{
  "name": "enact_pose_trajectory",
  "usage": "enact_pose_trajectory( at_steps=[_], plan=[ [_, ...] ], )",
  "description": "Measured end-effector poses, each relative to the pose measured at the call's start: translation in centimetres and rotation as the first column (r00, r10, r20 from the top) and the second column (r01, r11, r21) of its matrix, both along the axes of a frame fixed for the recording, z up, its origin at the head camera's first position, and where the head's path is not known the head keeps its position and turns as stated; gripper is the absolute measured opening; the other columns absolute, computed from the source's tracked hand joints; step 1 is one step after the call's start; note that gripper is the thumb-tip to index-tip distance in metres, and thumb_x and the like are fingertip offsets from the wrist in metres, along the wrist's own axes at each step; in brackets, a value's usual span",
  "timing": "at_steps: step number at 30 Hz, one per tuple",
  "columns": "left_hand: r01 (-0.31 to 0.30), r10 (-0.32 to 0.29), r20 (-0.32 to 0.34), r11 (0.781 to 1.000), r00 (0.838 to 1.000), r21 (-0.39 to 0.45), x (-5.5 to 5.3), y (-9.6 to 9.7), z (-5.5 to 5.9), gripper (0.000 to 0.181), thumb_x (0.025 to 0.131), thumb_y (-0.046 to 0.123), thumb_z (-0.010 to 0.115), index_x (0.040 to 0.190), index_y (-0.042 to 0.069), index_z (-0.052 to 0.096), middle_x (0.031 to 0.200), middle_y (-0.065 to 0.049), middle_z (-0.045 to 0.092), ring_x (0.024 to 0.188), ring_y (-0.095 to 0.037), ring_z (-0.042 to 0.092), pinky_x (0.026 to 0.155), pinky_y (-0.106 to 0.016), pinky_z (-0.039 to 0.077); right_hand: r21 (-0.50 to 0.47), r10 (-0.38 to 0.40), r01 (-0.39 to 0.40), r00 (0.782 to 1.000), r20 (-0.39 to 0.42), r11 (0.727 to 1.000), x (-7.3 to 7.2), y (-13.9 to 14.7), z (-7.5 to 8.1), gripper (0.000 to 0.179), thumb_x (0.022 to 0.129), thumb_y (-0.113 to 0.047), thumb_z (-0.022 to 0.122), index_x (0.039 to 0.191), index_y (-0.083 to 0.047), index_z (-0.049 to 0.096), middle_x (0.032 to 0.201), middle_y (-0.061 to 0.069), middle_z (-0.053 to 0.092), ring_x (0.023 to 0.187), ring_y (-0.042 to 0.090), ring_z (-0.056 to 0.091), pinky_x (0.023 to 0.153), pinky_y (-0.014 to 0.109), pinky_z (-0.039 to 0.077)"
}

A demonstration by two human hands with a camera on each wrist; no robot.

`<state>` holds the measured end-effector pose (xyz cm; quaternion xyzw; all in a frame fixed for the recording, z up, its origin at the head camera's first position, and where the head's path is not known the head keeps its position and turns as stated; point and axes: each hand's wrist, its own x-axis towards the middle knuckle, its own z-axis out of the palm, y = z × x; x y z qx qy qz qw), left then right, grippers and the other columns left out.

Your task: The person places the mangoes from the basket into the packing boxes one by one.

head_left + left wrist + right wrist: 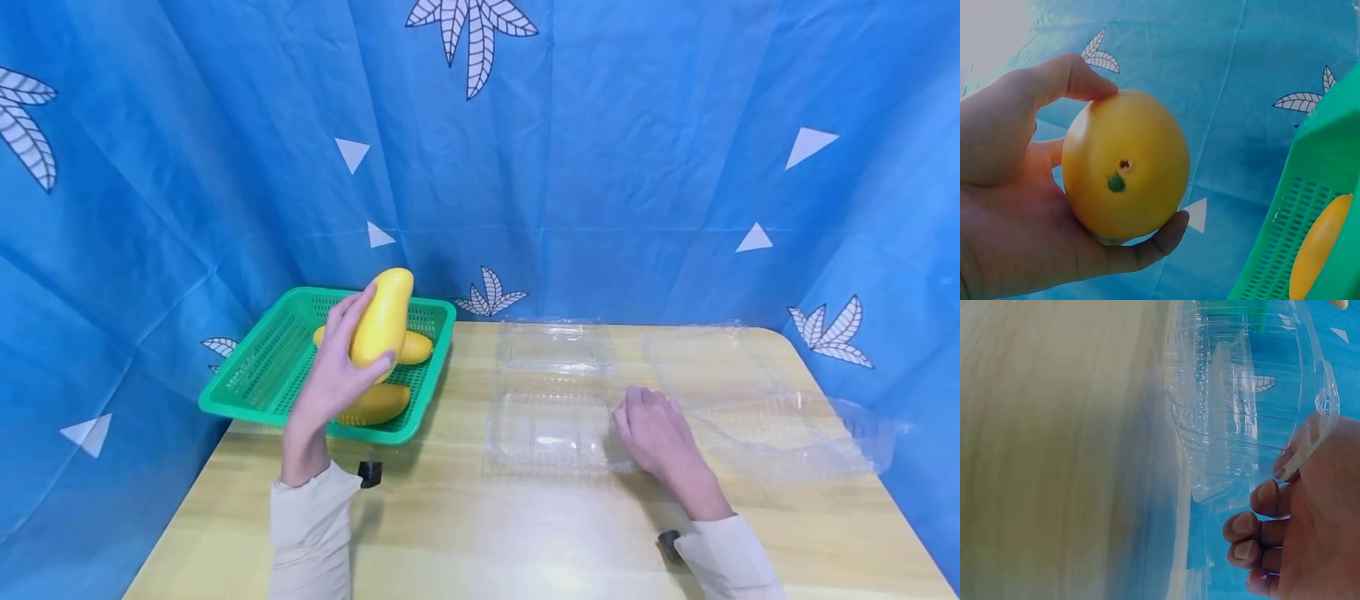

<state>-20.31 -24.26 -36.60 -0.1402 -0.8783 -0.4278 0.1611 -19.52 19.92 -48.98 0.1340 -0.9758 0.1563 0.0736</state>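
Observation:
My left hand [330,379] grips a yellow mango [386,317] above the green basket [431,390], thumb on one side and fingers on the other. In the left wrist view the mango's end [1147,137] shows, with a small hole and a green spot. Other mangoes [375,404] lie in the basket, partly hidden by the hand. At the right, my right hand [662,437] pinches the rim of a clear plastic container [551,433] between thumb and index finger. The right wrist view shows that hand [1322,519] at the container's edge [1329,400], other fingers curled.
Behind the gripped container lies another clear plastic section [555,346]. More clear plastic packaging [795,433] spreads across the table [480,533] on the right. A blue patterned curtain [600,167] hangs behind the table and at both sides.

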Motion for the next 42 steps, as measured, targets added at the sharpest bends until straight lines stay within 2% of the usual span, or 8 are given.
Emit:
enact_pose_trajectory(
  at_steps=[7,11,13,17,21,25,29,42],
  plan=[
    [0.015,-0.016,0.018,0.999,1.000,0.051,-0.7,0.3,0.0,0.090,0.090,0.014,0.072,0.165,0.030,0.023,0.160,-0.012,0.026,0.128,-0.037,0.038,0.085,-0.053,0.048,-0.008,-0.017,0.017,1.000,0.001,1.000,-0.5,0.4,0.3,0.024,0.105,-0.017,0.039,0.083,-0.009,0.046,0.073,0.005,0.044,0.070,0.026,0.044,0.068,0.041,0.040],
    [0.071,-0.101,0.110,0.966,0.989,0.250,-0.7,0.2,-0.1,0.090,0.098,0.013,0.063,0.165,0.035,0.007,0.162,-0.007,0.017,0.124,-0.038,0.047,0.087,-0.045,0.055,-0.014,-0.013,0.013,1.000,0.008,1.000,-0.6,0.4,0.2,0.024,0.105,-0.017,0.040,0.084,-0.009,0.047,0.072,0.005,0.044,0.070,0.025,0.044,0.067,0.040,0.039],
    [0.107,-0.175,0.142,0.914,0.974,0.391,-0.7,0.1,-0.1,0.087,0.101,0.009,0.057,0.165,0.037,0.005,0.161,-0.005,0.016,0.121,-0.037,0.051,0.087,-0.038,0.057,-0.015,-0.010,0.010,1.000,0.009,1.000,-0.6,0.4,0.1,0.025,0.105,-0.017,0.040,0.083,-0.009,0.047,0.072,0.005,0.044,0.069,0.025,0.044,0.067,0.040,0.039],
    [0.171,-0.325,0.131,0.751,0.937,0.638,-0.9,0.2,-0.2,0.077,0.102,0.003,0.043,0.165,0.032,0.009,0.156,-0.010,0.026,0.120,-0.031,0.054,0.089,-0.031,0.056,-0.016,-0.008,0.008,1.000,0.005,1.000,-0.5,0.3,0.1,0.025,0.105,-0.017,0.041,0.082,-0.010,0.047,0.072,0.004,0.044,0.070,0.025,0.044,0.068,0.042,0.041],
    [0.182,-0.411,0.100,0.591,0.906,0.785,-1.1,0.4,-0.1,0.072,0.100,0.009,0.039,0.164,0.034,0.017,0.150,-0.013,0.036,0.116,-0.026,0.056,0.086,-0.036,0.056,-0.017,-0.009,0.009,1.000,0.004,1.000,-0.5,0.4,0.2,0.025,0.105,-0.017,0.041,0.082,-0.010,0.047,0.072,0.004,0.044,0.069,0.025,0.044,0.068,0.042,0.041],
    [0.179,-0.436,0.079,0.519,0.897,0.836,-1.3,0.7,-0.2,0.062,0.105,0.019,0.042,0.162,0.035,0.023,0.149,-0.012,0.038,0.112,-0.025,0.058,0.084,-0.041,0.057,-0.015,-0.009,0.009,1.000,-0.011,1.000,-0.5,0.5,0.3,0.025,0.105,-0.017,0.042,0.081,-0.010,0.047,0.071,0.004,0.043,0.068,0.025,0.044,0.067,0.042,0.042],
    [0.158,-0.421,0.102,0.538,0.901,0.828,-1.6,1.2,-0.3,0.057,0.109,0.024,0.046,0.161,0.037,0.026,0.147,-0.011,0.038,0.110,-0.024,0.057,0.082,-0.037,0.059,-0.019,-0.004,0.004,1.000,-0.012,1.000,-0.5,0.4,0.3,0.026,0.105,-0.017,0.042,0.081,-0.010,0.047,0.071,0.004,0.043,0.067,0.025,0.043,0.067,0.041,0.041],
    [0.153,-0.372,0.176,0.704,0.911,0.694,-1.0,2.8,-0.6,0.066,0.106,0.019,0.055,0.162,0.037,0.025,0.158,-0.004,0.032,0.126,-0.029,0.050,0.092,-0.035,0.054,-0.014,0.004,-0.005,1.000,-0.015,1.000,0.0,0.1,0.0,0.026,0.104,-0.015,0.043,0.079,-0.011,0.045,0.069,0.003,0.040,0.066,0.023,0.041,0.066,0.040,0.040]
  ],
)
